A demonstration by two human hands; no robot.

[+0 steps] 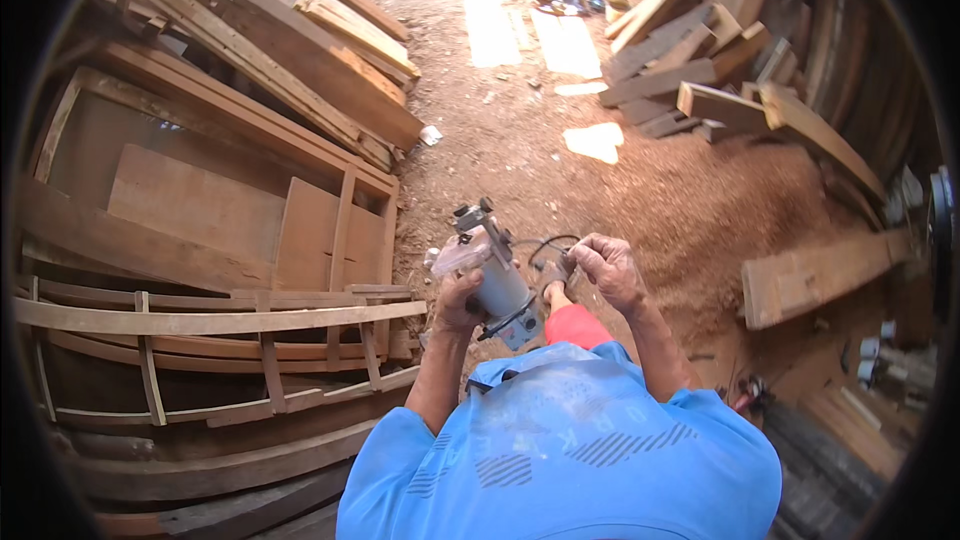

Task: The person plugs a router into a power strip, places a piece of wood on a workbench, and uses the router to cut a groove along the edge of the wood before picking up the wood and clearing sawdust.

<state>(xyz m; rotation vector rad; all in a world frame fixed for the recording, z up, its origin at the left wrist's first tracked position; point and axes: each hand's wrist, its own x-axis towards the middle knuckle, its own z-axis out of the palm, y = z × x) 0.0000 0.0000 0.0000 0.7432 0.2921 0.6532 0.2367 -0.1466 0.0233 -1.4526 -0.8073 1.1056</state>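
A grey trim router [503, 287] is tilted in front of my body, and my left hand [458, 302] is closed round its side. Its clear plate [462, 254] and dark knobs face away from me. Dark power cord [548, 242] loops to the right of the tool. My right hand [610, 268] is raised beside that loop, its fingers pinched together on the cord. The tool's far side is hidden.
Wooden frames [250, 316] and long boards [290, 50] are stacked on the left. At the far right, offcuts [690, 60] lean in a pile beside a heap of sawdust [720, 190]. A thick plank [825, 275] lies nearer on the right.
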